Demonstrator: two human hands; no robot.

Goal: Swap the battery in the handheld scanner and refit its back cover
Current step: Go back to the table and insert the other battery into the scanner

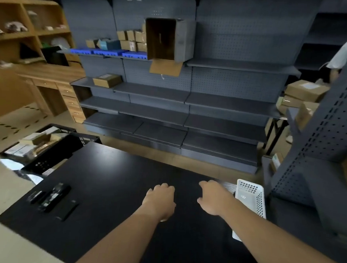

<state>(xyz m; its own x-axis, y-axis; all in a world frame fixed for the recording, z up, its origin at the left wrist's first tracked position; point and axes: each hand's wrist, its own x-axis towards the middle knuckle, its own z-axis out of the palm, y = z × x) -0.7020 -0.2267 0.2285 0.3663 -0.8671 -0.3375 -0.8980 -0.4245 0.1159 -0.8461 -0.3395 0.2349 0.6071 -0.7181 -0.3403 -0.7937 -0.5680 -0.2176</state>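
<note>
On the left part of the black table (110,176) lie the scanner parts, all black and blurred. The long handheld scanner (53,197) lies at a slant. A small dark piece (34,196) sits just left of it, and a flat rectangular piece (69,209) just right of it; which is the battery and which the cover I cannot tell. My left hand (160,201) hovers over the table's middle, fingers curled under, well right of the parts. My right hand (213,197) hangs palm down beside it, fingers loosely apart, holding nothing.
A white perforated basket (249,197) stands at the table's right edge, close to my right hand. Black crates (47,151) with packages sit on the floor at left. Grey shelving (170,95) rises behind the table, a pegboard rack (329,139) at right. A person stands at far right.
</note>
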